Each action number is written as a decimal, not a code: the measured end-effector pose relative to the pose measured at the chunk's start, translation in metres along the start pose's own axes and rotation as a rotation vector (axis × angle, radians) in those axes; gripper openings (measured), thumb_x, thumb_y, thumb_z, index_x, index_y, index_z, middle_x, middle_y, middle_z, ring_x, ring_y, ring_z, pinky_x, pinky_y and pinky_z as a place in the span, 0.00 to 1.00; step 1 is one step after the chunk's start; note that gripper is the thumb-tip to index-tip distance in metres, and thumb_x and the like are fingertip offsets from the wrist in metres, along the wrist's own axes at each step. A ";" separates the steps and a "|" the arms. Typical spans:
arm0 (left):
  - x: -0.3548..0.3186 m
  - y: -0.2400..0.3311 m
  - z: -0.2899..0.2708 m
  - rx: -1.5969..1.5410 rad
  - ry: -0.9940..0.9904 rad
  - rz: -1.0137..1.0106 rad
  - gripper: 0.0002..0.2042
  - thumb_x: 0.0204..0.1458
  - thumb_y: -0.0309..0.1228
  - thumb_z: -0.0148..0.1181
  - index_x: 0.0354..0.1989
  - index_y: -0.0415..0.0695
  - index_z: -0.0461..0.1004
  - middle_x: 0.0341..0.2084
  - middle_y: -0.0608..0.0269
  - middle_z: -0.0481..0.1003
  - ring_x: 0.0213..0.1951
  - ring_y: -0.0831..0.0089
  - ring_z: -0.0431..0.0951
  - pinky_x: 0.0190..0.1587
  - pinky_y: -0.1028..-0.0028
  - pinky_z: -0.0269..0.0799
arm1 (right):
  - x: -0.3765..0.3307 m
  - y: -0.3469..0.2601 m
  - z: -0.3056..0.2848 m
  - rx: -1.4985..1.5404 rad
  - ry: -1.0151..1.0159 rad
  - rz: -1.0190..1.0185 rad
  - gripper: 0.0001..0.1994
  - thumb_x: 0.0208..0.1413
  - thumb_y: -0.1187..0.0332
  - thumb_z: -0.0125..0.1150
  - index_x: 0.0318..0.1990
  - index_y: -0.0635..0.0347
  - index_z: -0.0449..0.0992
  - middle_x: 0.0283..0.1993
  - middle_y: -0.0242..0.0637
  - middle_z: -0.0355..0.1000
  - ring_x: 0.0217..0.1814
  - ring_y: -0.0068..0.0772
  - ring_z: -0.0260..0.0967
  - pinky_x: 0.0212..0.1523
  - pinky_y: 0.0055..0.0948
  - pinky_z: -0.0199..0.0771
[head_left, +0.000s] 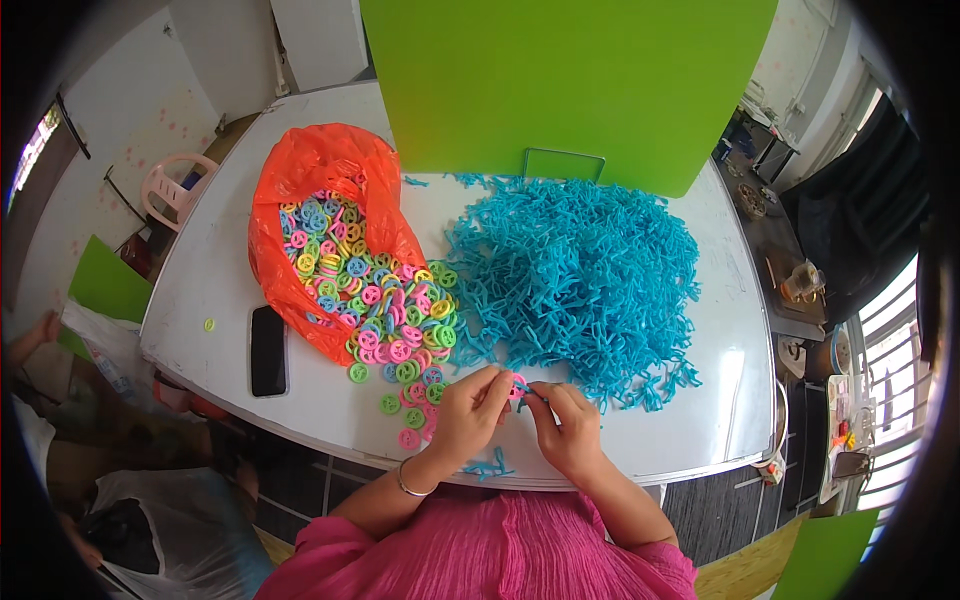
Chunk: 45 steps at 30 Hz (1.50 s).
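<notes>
Close to the table's front edge, my left hand (468, 418) pinches a small pink plastic wheel (518, 384). Against that wheel my right hand (570, 428) pinches a small blue branched plastic piece, mostly hidden by the fingers. To the left, an orange-red plastic bag (280, 235) lies on its side, and many pink, green, yellow and blue wheels (402, 340) spill out of it toward my left hand. Beyond my right hand rises a large heap of blue branched plastic pieces (575, 280). A few loose blue pieces (487, 466) lie below my hands, at the table edge.
The white table (215, 300) carries a black phone (268, 350) left of the bag and one stray green wheel (209, 325). An upright green board (570, 90) stands behind the heap. At the far left, another person's hand (45, 330) shows near a white plastic bag.
</notes>
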<state>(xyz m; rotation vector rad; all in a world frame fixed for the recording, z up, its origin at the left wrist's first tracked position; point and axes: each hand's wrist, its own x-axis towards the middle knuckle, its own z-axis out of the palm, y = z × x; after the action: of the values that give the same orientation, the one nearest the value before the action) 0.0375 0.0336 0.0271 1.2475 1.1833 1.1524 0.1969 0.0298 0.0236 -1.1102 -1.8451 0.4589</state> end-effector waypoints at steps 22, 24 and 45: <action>-0.002 -0.002 0.005 -0.136 -0.042 -0.020 0.11 0.61 0.35 0.51 0.29 0.43 0.71 0.17 0.70 0.70 0.19 0.85 0.69 0.22 0.84 0.63 | -0.001 0.003 -0.001 -0.200 0.005 -0.167 0.09 0.49 0.77 0.63 0.39 0.64 0.75 0.26 0.40 0.72 0.24 0.39 0.69 0.25 0.34 0.69; 0.000 -0.004 0.002 -0.254 -0.028 -0.121 0.10 0.60 0.34 0.53 0.29 0.44 0.71 0.16 0.71 0.69 0.19 0.85 0.68 0.22 0.84 0.62 | -0.004 0.003 -0.003 -0.056 -0.073 -0.061 0.15 0.49 0.77 0.63 0.46 0.63 0.75 0.27 0.40 0.74 0.26 0.37 0.72 0.27 0.30 0.71; 0.014 0.005 -0.064 0.512 0.411 0.205 0.07 0.56 0.30 0.59 0.31 0.39 0.74 0.18 0.66 0.71 0.20 0.82 0.67 0.23 0.78 0.62 | 0.007 0.010 -0.019 1.000 -0.243 0.686 0.11 0.61 0.72 0.55 0.49 0.66 0.73 0.40 0.41 0.76 0.46 0.35 0.74 0.47 0.33 0.74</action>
<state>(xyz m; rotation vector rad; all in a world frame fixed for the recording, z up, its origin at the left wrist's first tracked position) -0.0251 0.0514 0.0335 1.5870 1.7687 1.3478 0.2165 0.0391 0.0301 -0.9296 -1.0672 1.7385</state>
